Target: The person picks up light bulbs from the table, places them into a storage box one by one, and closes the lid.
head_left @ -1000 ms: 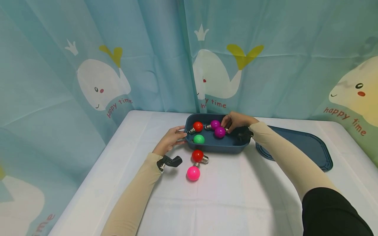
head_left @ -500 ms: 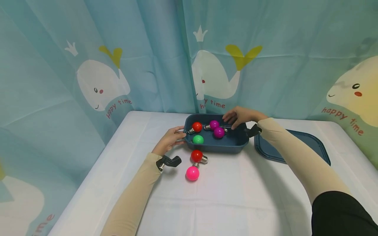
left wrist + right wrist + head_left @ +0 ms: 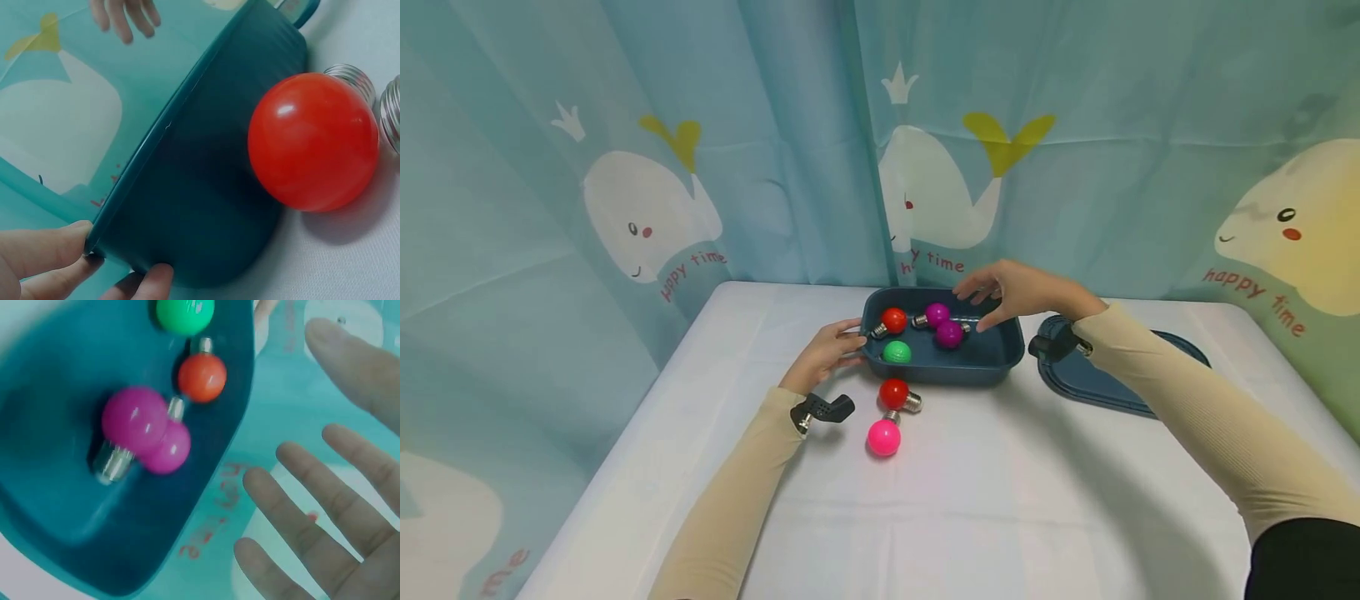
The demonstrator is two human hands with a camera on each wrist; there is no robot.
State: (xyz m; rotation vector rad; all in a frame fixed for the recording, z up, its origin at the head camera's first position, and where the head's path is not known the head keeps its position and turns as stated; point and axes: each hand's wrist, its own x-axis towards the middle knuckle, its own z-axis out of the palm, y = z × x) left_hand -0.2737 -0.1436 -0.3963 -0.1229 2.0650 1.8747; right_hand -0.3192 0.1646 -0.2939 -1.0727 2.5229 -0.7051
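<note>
My left hand [image 3: 825,357] rests fingertips against the left end of a dark blue box [image 3: 940,374], right at its rim and outer wall. In the right wrist view, my right hand [image 3: 350,512] holds nothing, its fingers spread apart beyond the box's rim. Two purple light bulbs [image 3: 950,334] lie touching or overlapping inside the box, left of that hand. Also in it are a red bulb [image 3: 893,320] with a metal screw base and a green ball-like thing [image 3: 897,352]. Outside, another red bulb [image 3: 312,142] lies close to the box's front wall.
A pink bulb [image 3: 883,437] lies on the white cloth in front of the outer red bulb. To the right of the box is a flat dark blue tray or lid [image 3: 1097,379], partly behind my right forearm. A whale-printed curtain [image 3: 805,167] hangs behind the table.
My right hand has let go of the nearer purple bulb's base, then risen and drawn back to the right with its fingers opening. My left hand stays at the box's end.
</note>
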